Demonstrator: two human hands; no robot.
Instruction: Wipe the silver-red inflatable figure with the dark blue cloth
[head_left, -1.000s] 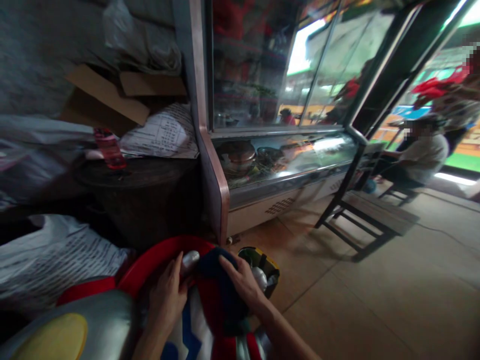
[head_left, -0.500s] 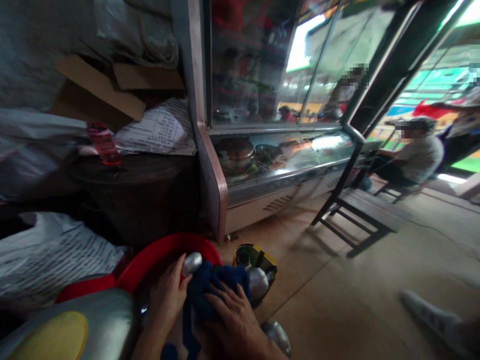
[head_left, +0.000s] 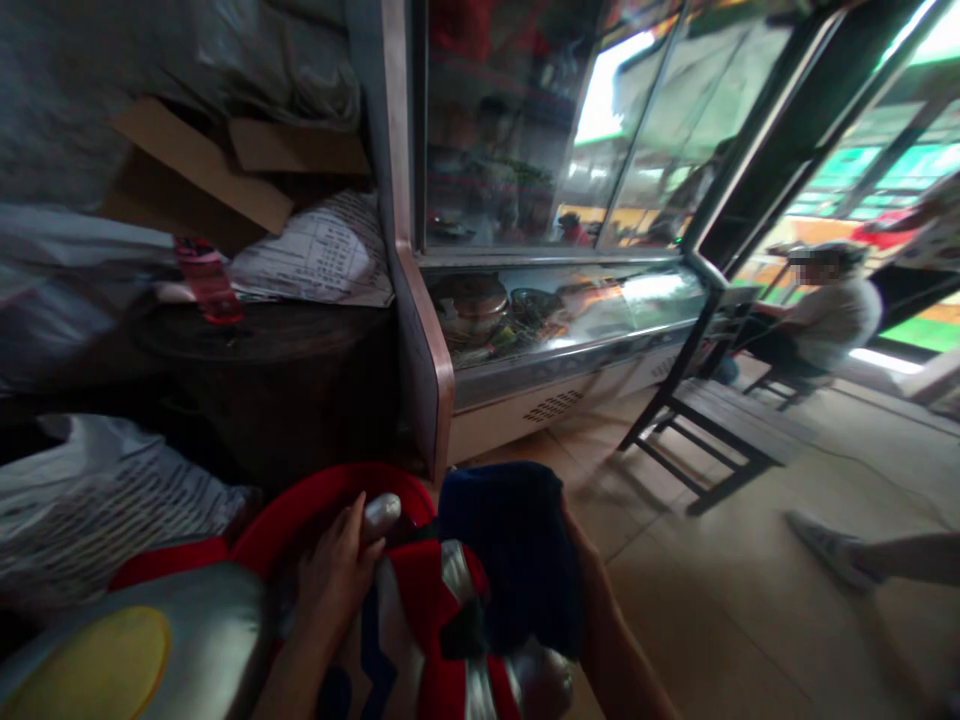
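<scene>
Near the floor, suit (head_left: 420, 620): red, silver and blue, it lay bunched between both hands.
left hand (head_left: 334, 580): fingers were curled tight on the suit, by its silver tip (head_left: 381, 515), over the red tub (head_left: 300, 510).
right hand (head_left: 592, 590): it was closed on the blue cloth (head_left: 510, 560), held up; fingers hidden behind.
glass case (head_left: 525, 300): it stood behind.
</scene>
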